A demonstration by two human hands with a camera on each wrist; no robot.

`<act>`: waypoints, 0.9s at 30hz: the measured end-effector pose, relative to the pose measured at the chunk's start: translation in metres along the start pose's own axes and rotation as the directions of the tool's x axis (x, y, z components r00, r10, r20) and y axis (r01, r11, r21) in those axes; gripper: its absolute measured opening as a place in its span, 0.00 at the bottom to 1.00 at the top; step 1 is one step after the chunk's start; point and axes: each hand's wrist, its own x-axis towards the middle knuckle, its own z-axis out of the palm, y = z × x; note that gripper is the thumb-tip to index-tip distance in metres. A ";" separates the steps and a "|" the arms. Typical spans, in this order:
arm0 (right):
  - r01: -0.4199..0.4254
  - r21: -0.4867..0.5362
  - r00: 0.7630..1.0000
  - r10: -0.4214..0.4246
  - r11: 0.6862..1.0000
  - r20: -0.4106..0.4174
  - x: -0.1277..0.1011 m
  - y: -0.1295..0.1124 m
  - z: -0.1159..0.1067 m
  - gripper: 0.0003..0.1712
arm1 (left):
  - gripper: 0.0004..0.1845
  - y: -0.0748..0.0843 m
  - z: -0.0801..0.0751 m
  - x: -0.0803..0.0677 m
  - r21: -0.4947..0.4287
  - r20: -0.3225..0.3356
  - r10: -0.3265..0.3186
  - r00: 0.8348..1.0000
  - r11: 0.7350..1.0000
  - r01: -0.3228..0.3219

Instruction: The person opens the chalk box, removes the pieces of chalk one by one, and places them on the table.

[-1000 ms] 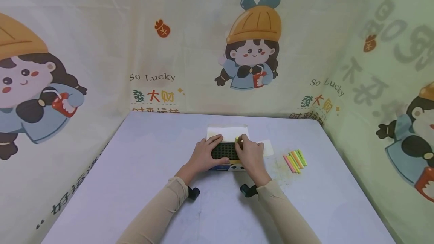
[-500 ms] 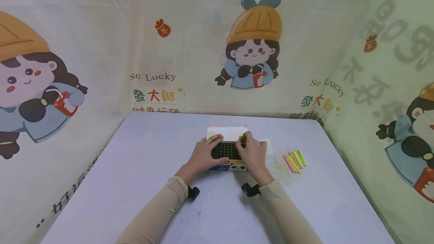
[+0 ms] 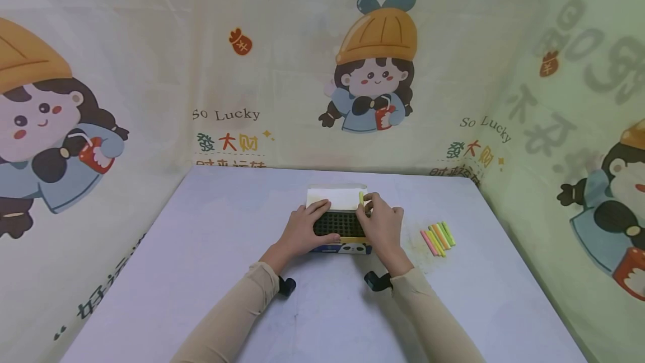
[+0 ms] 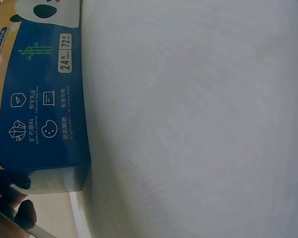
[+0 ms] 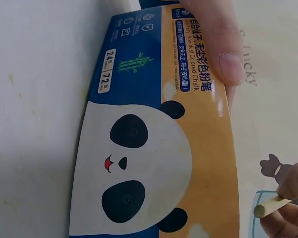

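A colored-chalk box (image 3: 353, 247), blue and yellow with a panda face, stands with its white lid (image 3: 332, 196) folded back. Inside sits a black insert (image 3: 339, 224) full of round holes. My left hand (image 3: 304, 229) grips the box's left end, thumb (image 5: 213, 39) over the front edge and fingers toward the back. Above the back right corner, my right hand (image 3: 382, 223) pinches a yellow chalk stick (image 3: 361, 198) between thumb and fingers; in the right wrist view, the chalk's (image 5: 269, 207) blunt end pokes out. The left wrist view shows the box's front (image 4: 44, 99) close up.
Several pink, yellow, orange and green chalk sticks (image 3: 438, 238) lie side by side to the right of the box. Faint chalk dust marks the white table (image 3: 227, 212) near them. Cartoon-printed cloth (image 3: 292, 71) hangs behind and at both sides.
My right hand has moved to the right and a little up from over the insert, bringing the yellow chalk with it, now more upright. The left hand stays on the box.
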 end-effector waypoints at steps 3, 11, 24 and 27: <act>-0.007 -0.004 1.000 0.007 1.000 0.002 0.000 0.001 -0.001 0.14 | 0.49 -0.001 0.001 0.000 0.001 -0.003 0.002 1.000 1.000 -0.002; -0.059 -0.054 0.997 0.061 0.997 0.038 0.000 0.006 -0.002 0.13 | 0.50 -0.001 0.001 -0.001 -0.004 -0.006 0.007 1.000 1.000 -0.007; -0.076 -0.087 0.996 0.080 0.993 0.040 0.000 0.016 0.000 0.17 | 0.49 -0.001 0.000 -0.001 0.008 0.000 0.015 1.000 1.000 -0.015; -0.084 -0.092 0.996 0.087 0.992 0.036 0.000 0.019 0.000 0.17 | 0.50 -0.001 -0.001 -0.001 0.001 0.002 0.011 1.000 1.000 -0.011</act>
